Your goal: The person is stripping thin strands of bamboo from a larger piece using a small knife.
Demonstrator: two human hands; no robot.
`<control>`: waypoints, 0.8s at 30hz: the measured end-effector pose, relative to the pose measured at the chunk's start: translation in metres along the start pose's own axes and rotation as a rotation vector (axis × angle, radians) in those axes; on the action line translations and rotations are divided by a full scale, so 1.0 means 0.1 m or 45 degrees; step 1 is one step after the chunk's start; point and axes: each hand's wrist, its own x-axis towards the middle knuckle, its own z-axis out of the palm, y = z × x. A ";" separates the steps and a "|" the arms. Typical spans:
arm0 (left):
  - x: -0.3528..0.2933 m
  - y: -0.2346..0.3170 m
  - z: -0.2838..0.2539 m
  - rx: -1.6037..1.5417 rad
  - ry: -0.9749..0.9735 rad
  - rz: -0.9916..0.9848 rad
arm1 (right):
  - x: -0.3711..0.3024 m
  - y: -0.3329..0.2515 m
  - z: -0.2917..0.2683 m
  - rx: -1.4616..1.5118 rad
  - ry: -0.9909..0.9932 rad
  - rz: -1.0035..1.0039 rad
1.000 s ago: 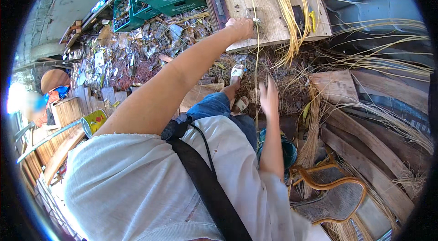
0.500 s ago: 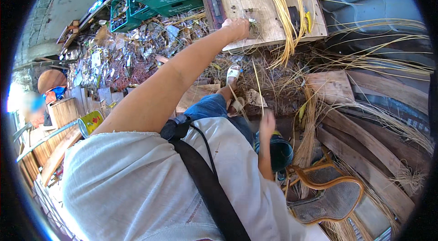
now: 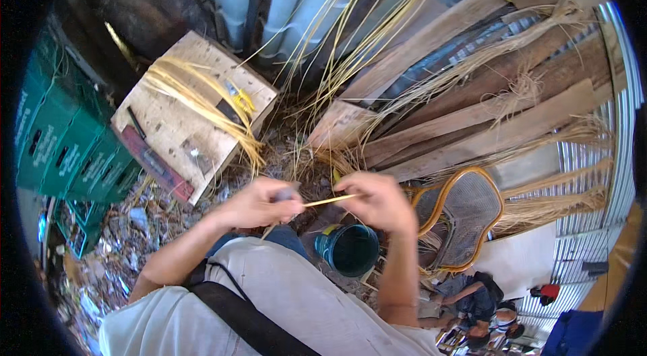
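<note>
My left hand [image 3: 253, 206] is closed around a thin, pale yellow cane strip [image 3: 329, 200]. A small greyish thing shows at its fingers, too blurred to name. My right hand [image 3: 381, 202] pinches the same strip farther along, so a short length spans the gap between my hands. Just below and in front of my shirt, a dark teal bucket [image 3: 328, 252] stands near my right hand. Ahead on the left is a wooden work board [image 3: 158, 103] bearing a bundle of yellow strips [image 3: 202, 108], a yellow-handled tool [image 3: 238, 96] and a dark red wooden bar [image 3: 151, 162].
Green plastic crates [image 3: 60, 160] are stacked at the far left above scattered litter [image 3: 114, 282]. Long cane strands [image 3: 330, 39] and wooden planks [image 3: 465, 123] lean ahead and to the right. A woven cane chair part [image 3: 465, 211] stands right of the bucket; people [image 3: 472, 302] sit beyond.
My view has turned right. My left hand has left the work board and come before my body, where it now grips the strip. My right hand has risen and meets it there.
</note>
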 end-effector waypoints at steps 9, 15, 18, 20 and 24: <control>-1.53 0.22 -1.63 0.225 0.462 -0.143 | 0.06 0.67 -3.25 -1.117 1.063 0.307; -2.34 -0.60 -1.49 0.358 0.747 -0.951 | 0.52 0.61 -5.12 -1.030 1.622 0.611; -2.18 -0.75 -1.00 0.505 0.629 -1.062 | 1.21 0.41 -5.53 -1.144 1.782 0.341; -1.87 -0.86 -0.70 0.830 0.413 -0.988 | 1.70 0.38 -5.80 -1.038 1.810 0.223; -0.97 -1.31 -0.43 0.997 0.559 -0.581 | 2.61 0.57 -6.48 -1.210 1.520 0.152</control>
